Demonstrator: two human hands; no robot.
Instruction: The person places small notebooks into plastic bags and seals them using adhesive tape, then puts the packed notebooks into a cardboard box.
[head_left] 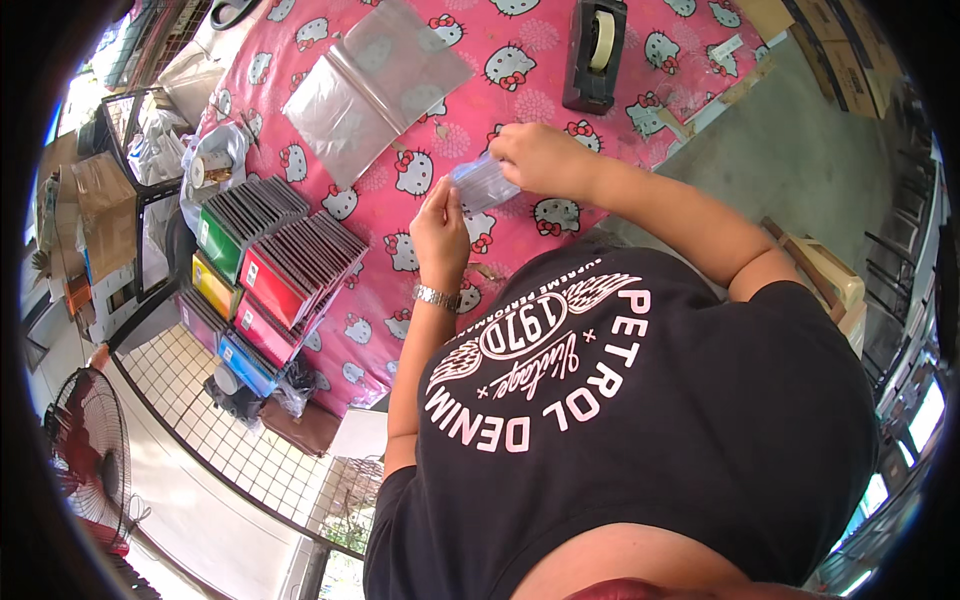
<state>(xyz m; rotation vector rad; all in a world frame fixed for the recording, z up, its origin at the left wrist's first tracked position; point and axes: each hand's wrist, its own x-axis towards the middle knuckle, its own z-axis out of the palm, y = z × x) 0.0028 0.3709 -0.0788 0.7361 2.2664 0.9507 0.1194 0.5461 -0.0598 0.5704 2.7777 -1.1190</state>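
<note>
Both hands hold a small clear plastic sleeve (482, 183) just above a table covered in a pink cloth with a cartoon cat pattern (520, 95). My left hand (440, 228), with a metal watch on its wrist, pinches the sleeve's near end. My right hand (540, 158) grips the far end. What is inside the sleeve cannot be made out. My black printed shirt fills the lower part of the view.
A pile of larger clear plastic bags (375, 85) lies further along the table, with a black tape dispenser (595, 50) beside it. Rows of flat packs with green, red, yellow and blue faces (270, 265) stand to the left. A red fan (85, 460) and a wire grid panel (240, 430) are on the floor.
</note>
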